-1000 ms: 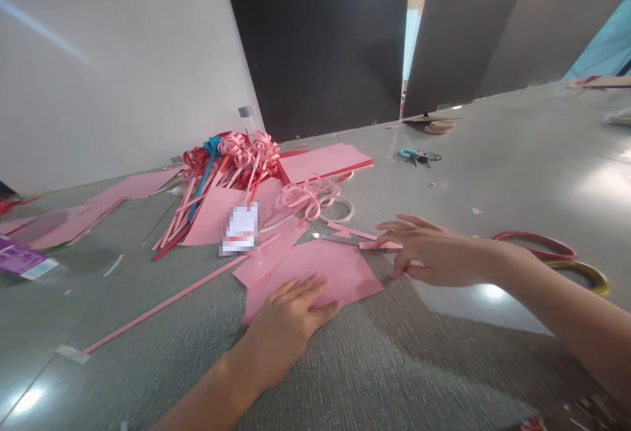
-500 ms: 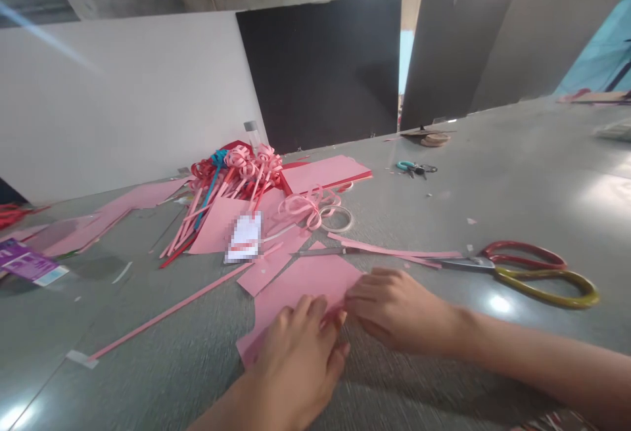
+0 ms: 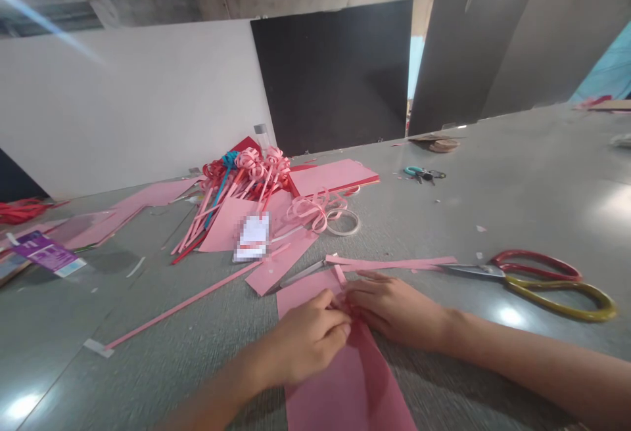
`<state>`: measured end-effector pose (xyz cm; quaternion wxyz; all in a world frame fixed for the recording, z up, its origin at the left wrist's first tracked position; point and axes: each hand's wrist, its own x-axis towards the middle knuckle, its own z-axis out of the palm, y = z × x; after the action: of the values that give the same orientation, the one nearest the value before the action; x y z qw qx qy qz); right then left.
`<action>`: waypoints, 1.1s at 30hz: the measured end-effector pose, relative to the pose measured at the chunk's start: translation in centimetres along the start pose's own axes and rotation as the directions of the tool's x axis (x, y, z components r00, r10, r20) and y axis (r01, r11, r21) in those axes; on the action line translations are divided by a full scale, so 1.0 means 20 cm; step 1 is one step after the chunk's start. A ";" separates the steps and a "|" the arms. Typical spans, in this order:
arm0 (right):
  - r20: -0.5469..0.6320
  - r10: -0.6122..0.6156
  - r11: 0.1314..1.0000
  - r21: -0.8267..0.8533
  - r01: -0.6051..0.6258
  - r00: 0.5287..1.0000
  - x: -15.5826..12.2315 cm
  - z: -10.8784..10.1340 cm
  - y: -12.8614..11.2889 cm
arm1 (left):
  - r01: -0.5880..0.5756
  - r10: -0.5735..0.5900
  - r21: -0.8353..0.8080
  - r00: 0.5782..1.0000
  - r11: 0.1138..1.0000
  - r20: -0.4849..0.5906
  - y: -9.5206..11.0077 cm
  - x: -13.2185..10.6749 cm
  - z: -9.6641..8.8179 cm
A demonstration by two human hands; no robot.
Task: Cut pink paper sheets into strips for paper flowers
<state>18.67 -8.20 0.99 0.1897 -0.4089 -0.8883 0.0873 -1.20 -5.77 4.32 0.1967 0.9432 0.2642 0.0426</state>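
Note:
A sheet of pink paper (image 3: 328, 395) lies lengthwise in front of me, its right edge turned up into a narrow fold. My left hand (image 3: 308, 339) is closed, its thumb and fingers pinching this edge near the middle. Right beside it, my right hand (image 3: 392, 306) grips the same edge with bent fingers; the fingertips are partly hidden. Just beyond the hands lie loose pink paper strips (image 3: 394, 263) and a slim grey tool (image 3: 302, 274). To the right rest large scissors (image 3: 503, 272) with one red and one yellow-green handle.
Curled-paper flowers on sticks (image 3: 251, 168) are heaped at the back, near stacked pink paper (image 3: 338, 177) and a tape roll (image 3: 344, 222). Teal-handled pliers (image 3: 419, 173) lie farther right. A long pink stick (image 3: 187, 303) and a purple packet (image 3: 46, 253) are on the left.
The pink sheet has turned and now stretches toward me under my hands. My left hand has gone from lying over the paper to pinching its edge. The view has shifted slightly.

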 end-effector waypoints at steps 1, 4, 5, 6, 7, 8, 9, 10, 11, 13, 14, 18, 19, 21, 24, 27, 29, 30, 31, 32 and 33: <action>0.005 -0.014 1.000 0.024 0.014 1.000 0.01 0.00 0.01 | -0.008 0.007 -0.020 1.000 1.000 -0.017 -0.02 0.01 0.01; -0.004 -0.043 0.996 0.084 0.043 0.999 0.02 0.00 0.04 | 0.017 -0.016 0.008 0.991 1.000 -0.135 -0.06 0.03 0.04; -0.012 -0.049 0.994 0.097 0.050 0.999 0.02 0.01 0.05 | 0.024 -0.014 0.052 0.982 0.998 -0.191 -0.08 0.04 0.05; -0.018 -0.054 0.993 0.106 0.055 0.998 0.03 0.01 0.06 | 0.022 0.005 0.109 0.970 0.994 -0.242 -0.09 0.05 0.06; -0.024 -0.058 0.992 0.114 0.061 0.998 0.03 0.01 0.06 | 0.012 0.037 0.171 0.959 0.985 -0.280 -0.11 0.05 0.07; -0.031 -0.064 0.990 0.122 0.067 0.998 0.03 0.01 0.06 | -0.004 0.074 0.229 0.952 0.973 -0.296 -0.12 0.06 0.08; -0.038 -0.071 0.988 0.132 0.075 0.997 0.03 0.02 0.06 | -0.018 0.103 0.274 0.949 0.962 -0.298 -0.14 0.06 0.08; -0.045 -0.082 0.986 0.140 0.088 0.996 0.03 0.02 0.07 | -0.027 0.120 0.303 0.949 0.953 -0.291 -0.15 0.06 0.09; -0.050 -0.094 0.984 0.147 0.100 0.994 0.03 0.02 0.07 | -0.033 0.126 0.318 0.952 0.948 -0.279 -0.16 0.06 0.09; -0.048 -0.125 0.980 0.152 0.131 0.991 0.04 0.02 0.07 | -0.027 0.116 0.320 0.958 0.947 -0.262 -0.17 0.05 0.09; -0.043 -0.140 0.978 0.148 0.145 0.989 0.03 0.02 0.07 | -0.023 0.109 0.315 0.960 0.949 -0.257 -0.18 0.05 0.09; -0.117 -0.160 0.980 0.099 0.172 0.980 0.02 0.02 0.07 | -0.030 0.097 0.275 0.967 0.961 -0.235 -0.18 0.05 0.08; -0.173 -0.146 0.985 0.070 0.160 0.974 0.03 0.02 0.07 | -0.039 0.104 0.268 0.968 0.963 -0.230 -0.18 0.05 0.08; -0.281 -0.138 0.990 -0.007 0.142 0.950 0.05 -0.01 0.06 | -0.046 0.111 0.264 0.966 0.963 -0.235 -0.19 0.05 0.10; -0.260 -0.240 0.970 -0.084 0.226 0.935 0.15 -0.04 0.03 | -0.016 0.087 0.257 0.960 0.966 -0.266 -0.19 0.05 0.12; -0.159 -0.323 0.946 -0.040 0.321 0.933 0.28 -0.03 0.01 | 0.042 0.031 0.243 0.957 0.969 -0.288 -0.18 0.04 0.13; -0.152 -0.315 0.947 0.014 0.321 0.937 0.36 0.00 0.02 | 0.055 0.013 0.240 0.962 0.969 -0.271 -0.16 0.04 0.12; -0.147 -0.307 0.947 0.047 0.317 0.940 0.38 0.02 0.03 | 0.049 0.014 0.238 0.967 0.970 -0.256 -0.16 0.04 0.11; -0.133 -0.300 0.946 0.082 0.312 0.945 0.40 0.04 0.04 | 0.041 0.018 0.236 0.969 0.971 -0.245 -0.15 0.04 0.10; -0.114 -0.295 0.944 0.118 0.308 0.949 0.42 0.05 0.05 | 0.037 0.020 0.234 0.971 0.972 -0.237 -0.15 0.04 0.10; -0.096 -0.293 0.940 0.153 0.305 0.951 0.42 0.07 0.06 | 0.039 0.017 0.232 0.972 0.972 -0.234 -0.15 0.04 0.10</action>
<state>13.86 -1.06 1.63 0.2661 -0.2550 -0.9223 0.1165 -1.61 -3.65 1.23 0.0516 0.9468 0.2939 0.1209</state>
